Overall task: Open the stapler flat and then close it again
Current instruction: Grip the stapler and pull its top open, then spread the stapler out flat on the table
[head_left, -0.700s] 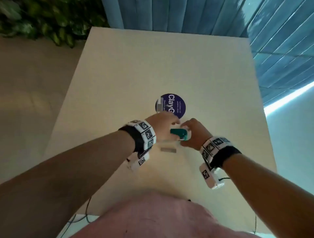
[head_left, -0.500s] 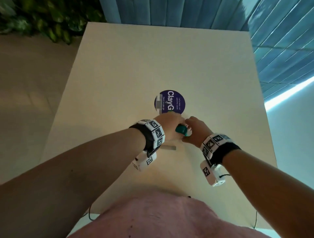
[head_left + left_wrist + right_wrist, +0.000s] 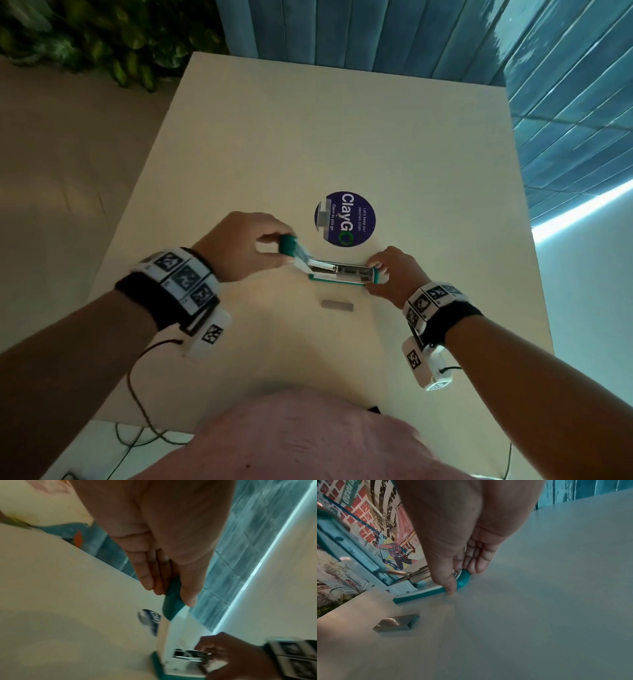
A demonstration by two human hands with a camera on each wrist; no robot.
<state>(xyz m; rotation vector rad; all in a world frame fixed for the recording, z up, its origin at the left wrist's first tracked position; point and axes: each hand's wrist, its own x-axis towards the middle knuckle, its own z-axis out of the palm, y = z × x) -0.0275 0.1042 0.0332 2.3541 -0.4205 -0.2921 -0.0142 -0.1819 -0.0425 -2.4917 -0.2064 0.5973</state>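
A teal and white stapler (image 3: 337,272) lies swung open on the table (image 3: 342,137). Its base rests flat with the metal staple channel showing. My left hand (image 3: 267,245) pinches the teal tip of the top arm (image 3: 172,601) and holds it raised to the left. My right hand (image 3: 380,274) pinches the rounded teal end of the base (image 3: 462,580), thumb on the near side, fingers on the far side, holding it down on the table.
A grey strip of staples (image 3: 337,305) lies on the table just in front of the stapler, also seen from the right wrist (image 3: 396,622). A round dark blue sticker (image 3: 345,218) sits behind it. Green plants and a blue panelled wall stand beyond the far edge.
The stapler was closed between both hands; my left hand has swung the top arm up and leftward, while the right hand still holds the base.
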